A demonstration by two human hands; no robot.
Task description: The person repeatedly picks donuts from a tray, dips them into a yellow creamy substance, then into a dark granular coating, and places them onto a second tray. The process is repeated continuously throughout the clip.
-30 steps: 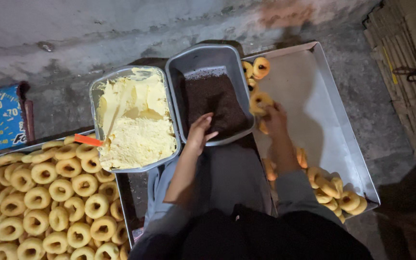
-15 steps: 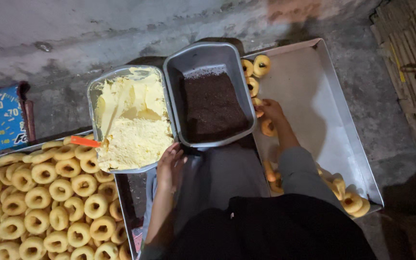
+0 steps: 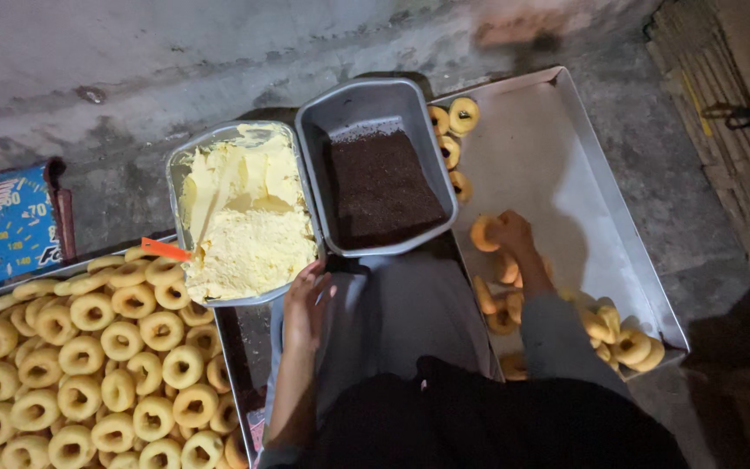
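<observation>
Right hand [image 3: 518, 236] is closing its fingers around a plain ring doughnut [image 3: 484, 233] over the big metal tray [image 3: 557, 165], just beside the pan of chocolate sprinkles [image 3: 379, 187]. Left hand [image 3: 307, 304] is hanging open and empty near the butter-cream pan [image 3: 245, 221], touching nothing.

Bare room is showing in the big tray [image 3: 557, 165]; the two tins [image 3: 375, 104] are blocking the middle.
</observation>
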